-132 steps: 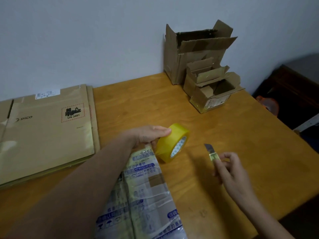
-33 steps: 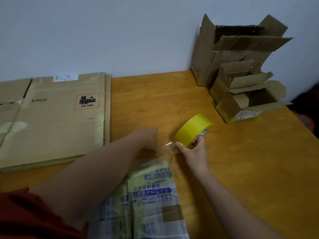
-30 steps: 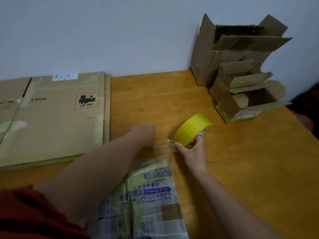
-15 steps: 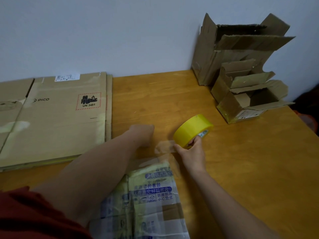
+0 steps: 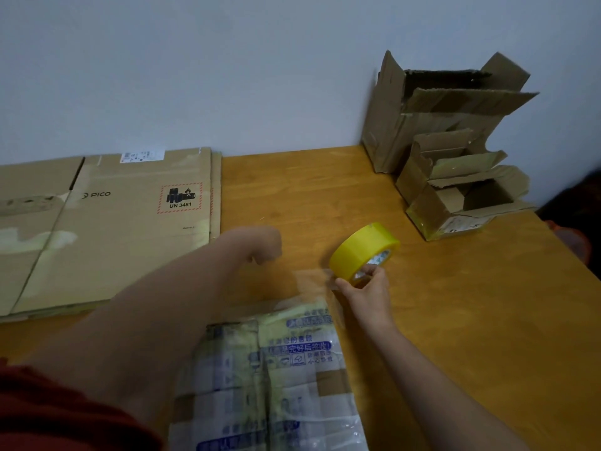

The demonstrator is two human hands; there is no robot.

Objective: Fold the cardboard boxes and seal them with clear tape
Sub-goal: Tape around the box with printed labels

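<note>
My right hand (image 5: 366, 289) grips the yellow roll of clear tape (image 5: 362, 250), which stands on edge on the wooden table (image 5: 455, 304). A short clear strip (image 5: 312, 278) runs left from the roll towards my left hand (image 5: 261, 245). That hand is curled with its fingers turned down and pinches the strip's free end. Below both hands lies a cardboard box (image 5: 276, 369) covered in old tape with blue print; the strip hangs just beyond its far edge.
A stack of flattened cardboard boxes (image 5: 113, 229) with a PICO mark lies on the left of the table. Against the wall at the back right stand a large open box (image 5: 419, 125) and a small open box (image 5: 455, 203). The table's right edge drops off to a dark area.
Earlier my left hand held the roll and my right hand a small knife. Now the right hand holds the roll, and over the last second the left hand has drawn the strip slightly further left.
</note>
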